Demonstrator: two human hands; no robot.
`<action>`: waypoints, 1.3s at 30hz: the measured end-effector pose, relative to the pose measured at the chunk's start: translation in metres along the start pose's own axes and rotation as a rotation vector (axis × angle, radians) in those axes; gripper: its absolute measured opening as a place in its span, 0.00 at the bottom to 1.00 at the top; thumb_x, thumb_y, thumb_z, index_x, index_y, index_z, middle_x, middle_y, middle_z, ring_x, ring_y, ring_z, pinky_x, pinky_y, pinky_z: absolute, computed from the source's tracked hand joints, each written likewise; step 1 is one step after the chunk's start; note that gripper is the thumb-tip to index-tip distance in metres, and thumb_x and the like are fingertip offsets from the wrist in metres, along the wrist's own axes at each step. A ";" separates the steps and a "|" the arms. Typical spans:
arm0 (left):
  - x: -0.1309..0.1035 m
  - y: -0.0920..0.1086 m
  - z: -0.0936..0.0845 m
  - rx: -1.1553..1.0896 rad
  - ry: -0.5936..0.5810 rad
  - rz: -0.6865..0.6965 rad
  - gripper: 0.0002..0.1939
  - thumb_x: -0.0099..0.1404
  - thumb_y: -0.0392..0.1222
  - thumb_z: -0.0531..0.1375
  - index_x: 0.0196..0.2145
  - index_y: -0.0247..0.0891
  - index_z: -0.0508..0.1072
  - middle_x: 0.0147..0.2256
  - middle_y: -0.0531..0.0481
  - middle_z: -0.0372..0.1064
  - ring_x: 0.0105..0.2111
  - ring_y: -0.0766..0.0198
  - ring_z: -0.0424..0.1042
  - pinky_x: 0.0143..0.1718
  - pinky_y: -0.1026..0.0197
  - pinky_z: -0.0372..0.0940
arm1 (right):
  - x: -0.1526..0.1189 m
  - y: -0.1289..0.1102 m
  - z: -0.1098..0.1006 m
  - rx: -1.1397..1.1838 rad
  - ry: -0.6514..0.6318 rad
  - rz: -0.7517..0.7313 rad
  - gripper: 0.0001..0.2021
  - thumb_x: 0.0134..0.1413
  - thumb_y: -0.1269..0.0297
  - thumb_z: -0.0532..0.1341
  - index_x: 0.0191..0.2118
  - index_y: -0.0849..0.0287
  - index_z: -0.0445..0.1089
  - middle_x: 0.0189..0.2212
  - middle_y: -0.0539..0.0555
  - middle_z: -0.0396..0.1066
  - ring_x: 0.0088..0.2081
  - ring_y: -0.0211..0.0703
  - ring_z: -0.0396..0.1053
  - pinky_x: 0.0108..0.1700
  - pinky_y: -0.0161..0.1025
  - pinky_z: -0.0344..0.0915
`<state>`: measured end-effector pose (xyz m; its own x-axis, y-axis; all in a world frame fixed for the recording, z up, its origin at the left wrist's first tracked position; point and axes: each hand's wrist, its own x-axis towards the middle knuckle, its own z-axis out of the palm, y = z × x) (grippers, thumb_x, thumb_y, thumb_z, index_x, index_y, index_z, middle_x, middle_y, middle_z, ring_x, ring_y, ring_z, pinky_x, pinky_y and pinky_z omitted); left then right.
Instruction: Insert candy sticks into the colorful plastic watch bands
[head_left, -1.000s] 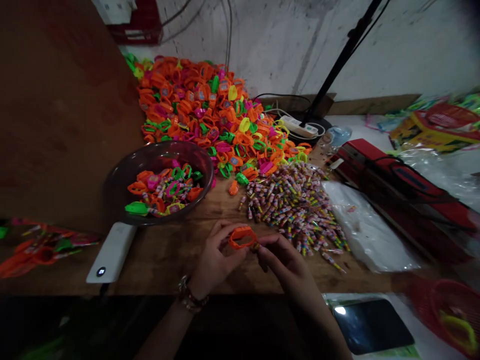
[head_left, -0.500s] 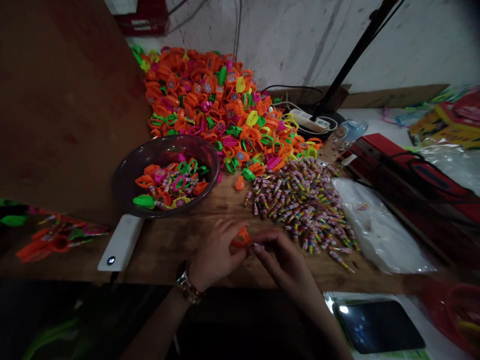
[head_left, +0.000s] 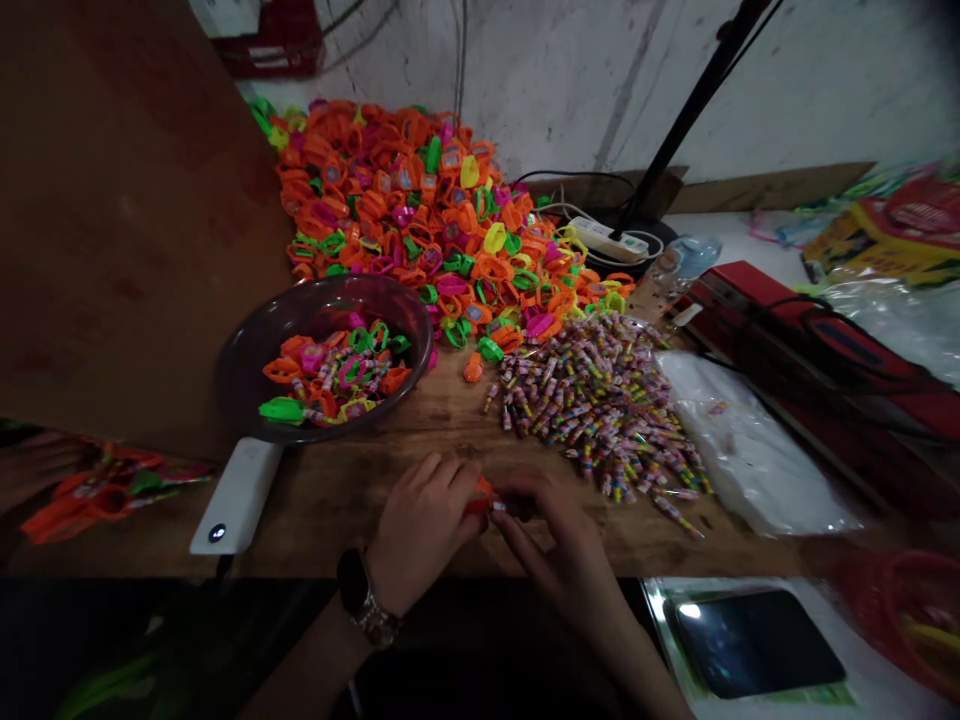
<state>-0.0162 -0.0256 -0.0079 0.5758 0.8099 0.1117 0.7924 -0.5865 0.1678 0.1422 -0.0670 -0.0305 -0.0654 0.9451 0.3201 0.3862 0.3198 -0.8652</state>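
Observation:
My left hand [head_left: 424, 522] is closed on an orange toy watch [head_left: 481, 492], low over the front of the wooden table [head_left: 337, 500]. The fingertips of my right hand [head_left: 562, 540] pinch a small wrapped candy roll [head_left: 497, 507] against the watch; fingers hide most of it. To the right lies a heap of wrapped candy rolls [head_left: 600, 400]. Behind it rises a big pile of toy watches [head_left: 420, 220], mostly orange, with green, pink and yellow ones. A dark bowl [head_left: 238, 335] at the left holds watches with candy rolls.
A white power bank [head_left: 241, 495] lies by the bowl, beside a tall cardboard box [head_left: 135, 230]. Another person's hand [head_left: 34, 465] shows at far left. Clear plastic bags [head_left: 757, 460], a red sealing machine [head_left: 795, 350] and a phone [head_left: 761, 640] are at right.
My hands have come slightly lower and closer together, with the watch and the candy roll now touching. The other person's hand has appeared at far left. The view has shifted a little.

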 end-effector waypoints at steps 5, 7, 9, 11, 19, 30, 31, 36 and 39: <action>-0.003 -0.002 0.001 0.038 0.034 0.068 0.20 0.53 0.35 0.67 0.44 0.35 0.69 0.38 0.49 0.73 0.38 0.58 0.69 0.38 0.56 0.66 | -0.002 -0.003 0.003 -0.019 0.011 0.024 0.08 0.56 0.73 0.57 0.42 0.59 0.66 0.33 0.54 0.68 0.33 0.39 0.67 0.35 0.35 0.67; -0.004 -0.003 0.002 0.053 0.048 0.080 0.20 0.52 0.35 0.67 0.43 0.34 0.69 0.36 0.49 0.73 0.36 0.58 0.69 0.36 0.57 0.66 | -0.001 -0.003 0.002 0.007 -0.012 0.032 0.08 0.55 0.72 0.57 0.41 0.59 0.66 0.33 0.54 0.69 0.33 0.39 0.67 0.34 0.34 0.67; -0.005 -0.003 0.002 0.073 0.065 0.091 0.18 0.53 0.35 0.66 0.42 0.34 0.69 0.35 0.49 0.72 0.36 0.58 0.69 0.36 0.57 0.65 | -0.002 -0.003 0.000 0.031 -0.020 0.046 0.07 0.55 0.72 0.58 0.41 0.59 0.66 0.33 0.54 0.69 0.33 0.39 0.68 0.34 0.34 0.67; -0.005 -0.002 0.001 0.098 0.085 0.129 0.16 0.55 0.36 0.65 0.42 0.33 0.69 0.34 0.49 0.72 0.36 0.58 0.69 0.36 0.57 0.64 | -0.002 -0.002 -0.002 0.028 -0.012 0.068 0.07 0.55 0.71 0.58 0.41 0.59 0.67 0.33 0.54 0.70 0.33 0.40 0.68 0.34 0.35 0.67; -0.009 -0.011 0.005 0.253 0.167 0.382 0.09 0.66 0.35 0.49 0.36 0.31 0.68 0.27 0.47 0.68 0.29 0.59 0.65 0.30 0.57 0.58 | -0.014 -0.002 0.018 0.070 -0.118 0.156 0.09 0.61 0.70 0.50 0.39 0.60 0.67 0.34 0.56 0.69 0.35 0.40 0.68 0.37 0.36 0.64; 0.000 -0.042 -0.015 0.289 0.026 0.405 0.05 0.62 0.37 0.57 0.36 0.34 0.70 0.29 0.48 0.68 0.31 0.59 0.65 0.32 0.57 0.57 | 0.016 0.018 0.040 0.212 -0.182 0.097 0.09 0.61 0.67 0.51 0.34 0.60 0.66 0.31 0.53 0.68 0.35 0.39 0.66 0.38 0.34 0.63; 0.003 -0.050 -0.022 0.298 0.017 0.376 0.07 0.62 0.38 0.57 0.38 0.35 0.70 0.30 0.48 0.69 0.32 0.58 0.65 0.33 0.57 0.57 | 0.025 0.021 0.038 0.215 -0.215 0.064 0.09 0.62 0.67 0.51 0.37 0.60 0.67 0.33 0.54 0.69 0.37 0.39 0.67 0.39 0.34 0.63; 0.019 -0.102 -0.053 0.403 0.286 -0.161 0.20 0.65 0.46 0.55 0.52 0.33 0.67 0.42 0.39 0.70 0.43 0.48 0.65 0.43 0.49 0.59 | 0.081 0.057 0.027 -0.396 -0.292 0.121 0.22 0.59 0.73 0.53 0.59 0.61 0.58 0.47 0.62 0.66 0.48 0.45 0.65 0.48 0.40 0.62; 0.047 -0.107 -0.047 0.403 0.446 -0.375 0.26 0.64 0.49 0.55 0.55 0.30 0.63 0.54 0.33 0.61 0.53 0.40 0.58 0.53 0.40 0.51 | 0.107 0.078 0.034 -0.823 -0.295 0.215 0.20 0.60 0.75 0.49 0.56 0.58 0.63 0.46 0.63 0.67 0.48 0.49 0.66 0.48 0.44 0.62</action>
<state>-0.0836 0.0760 0.0252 0.1805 0.8333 0.5225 0.9836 -0.1553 -0.0921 0.1337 0.0611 -0.0768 -0.1052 0.9941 -0.0268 0.9467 0.0919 -0.3088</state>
